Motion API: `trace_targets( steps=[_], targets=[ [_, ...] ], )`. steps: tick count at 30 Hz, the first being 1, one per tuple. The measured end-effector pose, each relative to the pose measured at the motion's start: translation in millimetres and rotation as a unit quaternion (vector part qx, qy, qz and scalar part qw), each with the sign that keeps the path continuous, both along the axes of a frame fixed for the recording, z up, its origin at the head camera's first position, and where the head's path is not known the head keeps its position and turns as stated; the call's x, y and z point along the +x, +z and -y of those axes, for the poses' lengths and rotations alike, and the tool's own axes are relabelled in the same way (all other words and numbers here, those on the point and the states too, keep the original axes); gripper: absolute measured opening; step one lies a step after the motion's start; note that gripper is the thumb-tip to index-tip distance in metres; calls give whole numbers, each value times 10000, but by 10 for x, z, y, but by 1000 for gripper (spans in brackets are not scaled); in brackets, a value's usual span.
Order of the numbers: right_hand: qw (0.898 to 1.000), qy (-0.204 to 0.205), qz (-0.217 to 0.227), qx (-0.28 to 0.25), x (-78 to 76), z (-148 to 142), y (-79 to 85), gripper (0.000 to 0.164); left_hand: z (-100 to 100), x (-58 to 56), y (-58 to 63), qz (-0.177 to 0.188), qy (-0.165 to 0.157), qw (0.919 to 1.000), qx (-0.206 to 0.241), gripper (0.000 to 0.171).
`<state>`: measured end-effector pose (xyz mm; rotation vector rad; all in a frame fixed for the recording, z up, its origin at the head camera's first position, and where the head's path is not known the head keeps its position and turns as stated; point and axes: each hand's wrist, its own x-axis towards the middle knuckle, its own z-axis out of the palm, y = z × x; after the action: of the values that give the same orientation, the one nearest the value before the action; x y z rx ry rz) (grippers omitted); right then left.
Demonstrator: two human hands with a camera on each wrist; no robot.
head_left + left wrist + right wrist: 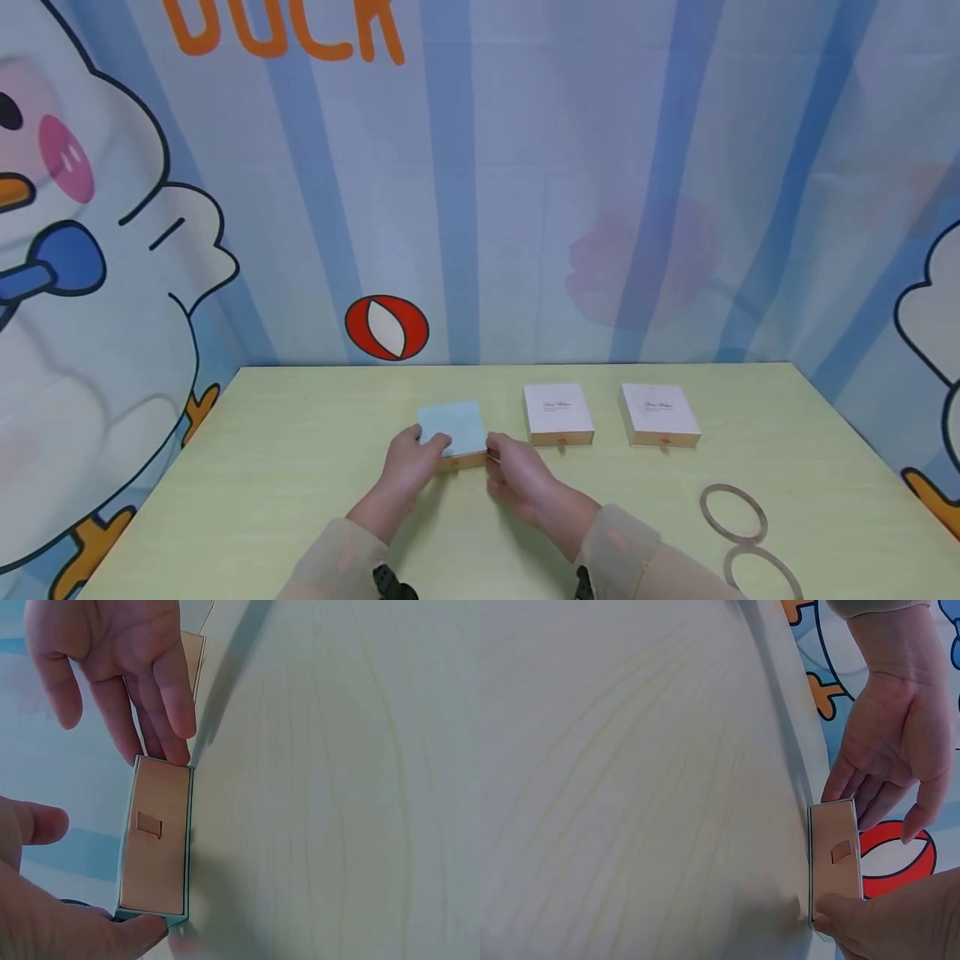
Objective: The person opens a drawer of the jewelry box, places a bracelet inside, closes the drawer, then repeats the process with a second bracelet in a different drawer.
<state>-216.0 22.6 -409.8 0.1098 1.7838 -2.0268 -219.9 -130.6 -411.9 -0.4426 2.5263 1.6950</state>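
Note:
A light blue box (454, 423) stands on the table between my two hands. Its tan front (154, 840) has a small pull tab (149, 824) in the middle. My left hand (408, 468) is at the box's left end, fingers nearly straight against it. The left thumb overlaps the top in the head view. At the opposite end, my right hand (523, 479) touches the box with extended fingers; its palm shows in the left wrist view. The box's back is hidden.
Two white boxes with tan fronts, one near the middle (558, 410) and one farther right (659, 411), stand toward the back. Two rings, an upper one (702, 506) and a lower one (787, 575), lie at the right front. A printed curtain (510, 183) hangs behind the table.

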Motion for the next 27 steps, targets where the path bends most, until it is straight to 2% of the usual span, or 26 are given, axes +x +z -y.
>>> trace_targets(
  steps=[14,27],
  targets=[
    [9998,-36,-95,-154,-65,78,-34,55,32,-97,-53,-296,247,9992,82,67],
    [9997,-76,-123,-195,-137,142,-59,54,70,-210,-99,-317,372,9987,157,66]
  ],
)
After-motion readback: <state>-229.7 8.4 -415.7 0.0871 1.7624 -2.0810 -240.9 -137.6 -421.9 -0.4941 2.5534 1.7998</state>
